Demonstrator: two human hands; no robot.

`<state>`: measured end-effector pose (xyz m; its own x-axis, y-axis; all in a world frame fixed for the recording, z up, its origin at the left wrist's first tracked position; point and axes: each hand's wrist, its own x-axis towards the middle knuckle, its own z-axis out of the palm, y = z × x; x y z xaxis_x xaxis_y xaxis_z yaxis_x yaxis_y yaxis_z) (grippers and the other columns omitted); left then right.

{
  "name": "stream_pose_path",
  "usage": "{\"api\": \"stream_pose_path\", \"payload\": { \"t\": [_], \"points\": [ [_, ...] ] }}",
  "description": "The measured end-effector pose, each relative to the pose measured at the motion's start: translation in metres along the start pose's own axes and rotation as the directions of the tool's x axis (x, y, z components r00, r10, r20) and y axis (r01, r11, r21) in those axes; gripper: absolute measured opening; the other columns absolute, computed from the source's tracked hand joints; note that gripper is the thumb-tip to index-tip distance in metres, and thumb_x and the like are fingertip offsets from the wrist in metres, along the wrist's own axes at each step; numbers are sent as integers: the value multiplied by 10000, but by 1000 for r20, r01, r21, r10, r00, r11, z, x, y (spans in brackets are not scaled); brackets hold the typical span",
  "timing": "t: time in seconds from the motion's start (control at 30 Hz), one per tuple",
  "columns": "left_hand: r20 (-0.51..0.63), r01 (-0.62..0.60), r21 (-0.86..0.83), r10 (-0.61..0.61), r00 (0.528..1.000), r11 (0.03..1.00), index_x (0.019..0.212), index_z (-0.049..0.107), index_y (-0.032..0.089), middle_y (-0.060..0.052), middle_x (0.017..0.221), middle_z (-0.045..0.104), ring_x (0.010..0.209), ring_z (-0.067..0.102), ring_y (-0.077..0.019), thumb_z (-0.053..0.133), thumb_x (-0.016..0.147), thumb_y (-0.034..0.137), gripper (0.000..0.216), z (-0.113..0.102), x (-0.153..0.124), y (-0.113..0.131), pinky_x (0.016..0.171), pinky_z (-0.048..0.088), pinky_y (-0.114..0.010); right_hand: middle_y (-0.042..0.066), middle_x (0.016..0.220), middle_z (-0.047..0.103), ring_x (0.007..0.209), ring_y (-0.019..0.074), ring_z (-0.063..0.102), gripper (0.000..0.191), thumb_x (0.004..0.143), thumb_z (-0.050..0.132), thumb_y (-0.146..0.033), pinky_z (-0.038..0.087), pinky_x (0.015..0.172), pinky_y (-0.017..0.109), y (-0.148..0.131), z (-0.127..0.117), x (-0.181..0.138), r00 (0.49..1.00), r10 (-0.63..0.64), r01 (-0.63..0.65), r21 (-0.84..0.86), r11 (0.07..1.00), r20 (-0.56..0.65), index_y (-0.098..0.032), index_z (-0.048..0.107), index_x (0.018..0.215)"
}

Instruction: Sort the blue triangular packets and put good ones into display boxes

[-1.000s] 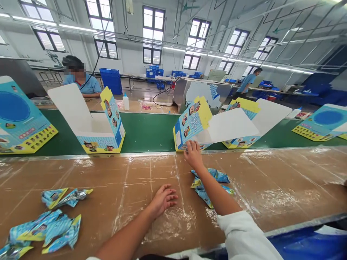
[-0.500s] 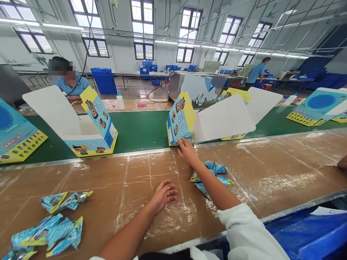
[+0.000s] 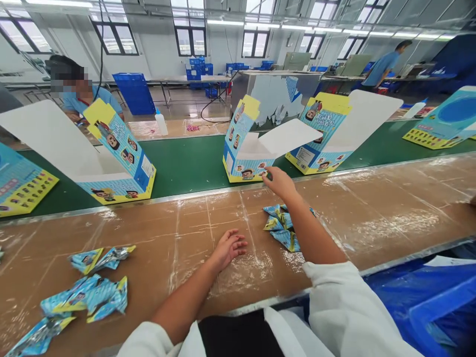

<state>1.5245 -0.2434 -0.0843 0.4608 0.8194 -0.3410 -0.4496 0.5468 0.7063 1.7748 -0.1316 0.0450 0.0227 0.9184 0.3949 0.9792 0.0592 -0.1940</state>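
**Right hand (image 3: 279,182) at the middle carton (image 3: 245,171)**

Its fingers, partly bent, meet the carton's near right corner; whether they grip cannot be told. The left hand (image 3: 228,249), loosely open and holding nothing, lies over the brown tabletop (image 3: 201,213). Foil packets (image 3: 280,225) lie beneath the right forearm; others (image 3: 87,295) lie near left. The carton stands open on a green strip (image 3: 186,166). Beyond are a bottle (image 3: 161,123), blue crates (image 3: 134,93) and windows (image 3: 190,40). Carton lettering is too small to read.
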Motion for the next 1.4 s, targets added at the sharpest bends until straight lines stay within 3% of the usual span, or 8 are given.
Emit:
{"api": "stream_pose_path", "payload": {
  "t": [0.17,0.37,0.6,0.77,0.9,1.03,1.27,1.4],
  "points": [
    [-2,19,-10,-19,1000,1000,1023,499,188,-56,927,640,751,672,-166,665,782,183,293,0,-1,0,687,531,-318,186,1207,585,1051,349,595,706,719,700,-514,455,864,436,16,13,-50,897,134,-99,-105,990,422,-209,524,1331],
    [-9,17,-12,-17,1000,1000,1010,511,183,-55,915,646,746,672,-163,638,795,159,250,1,-2,0,668,536,-307,233,1515,246,1199,403,518,1028,555,824,-466,431,927,478,17,45,-80,770,134,-108,-80,991,624,-242,378,1454],
    [-17,9,-11,-9,1000,1000,973,527,170,-54,905,642,736,671,-157,650,787,165,222,0,-2,0,650,540,-294,150,1385,416,960,262,619,569,552,820,-253,470,795,328,-8,48,-78,760,-99,71,70,995,643,-207,645,1092],
    [-23,-3,-18,3,1000,1000,981,530,177,-46,914,639,728,672,-156,682,771,204,261,1,-2,0,642,539,-291,90,1219,515,973,187,576,198,701,700,-217,459,819,276,-34,36,-74,790,-432,163,531,831,435,-164,629,878],
    [17,29,-150,-27,999,988,1006,570,201,-66,998,660,835,691,-216,633,826,424,293,-1,-4,7,686,563,-350,98,1373,426,1215,214,484,173,766,677,-250,420,968,324,-71,37,-87,883,-460,243,751,613,90,-178,636,918],
    [-45,65,-296,-82,996,953,951,612,164,-59,833,689,722,681,-184,556,880,434,285,-8,-3,16,650,564,-309,108,1478,342,1370,240,352,258,783,675,-244,296,1113,375,-109,63,-117,875,-481,334,781,527,-50,-196,665,1036],
    [-244,-225,-248,164,956,942,896,593,154,-18,734,670,567,613,-125,724,698,243,253,-14,2,38,432,423,-181,106,1442,398,1258,255,475,278,728,726,-358,429,1004,381,-102,95,-131,980,125,99,920,380,-157,-218,695,966],
    [-539,-548,-54,438,720,834,841,546,202,51,692,633,585,606,-109,784,570,274,368,-24,3,59,505,450,-184,88,1103,617,924,199,612,345,718,688,-465,517,807,352,-94,99,-123,872,484,-30,996,-89,70,-209,670,949]
  ]
}}
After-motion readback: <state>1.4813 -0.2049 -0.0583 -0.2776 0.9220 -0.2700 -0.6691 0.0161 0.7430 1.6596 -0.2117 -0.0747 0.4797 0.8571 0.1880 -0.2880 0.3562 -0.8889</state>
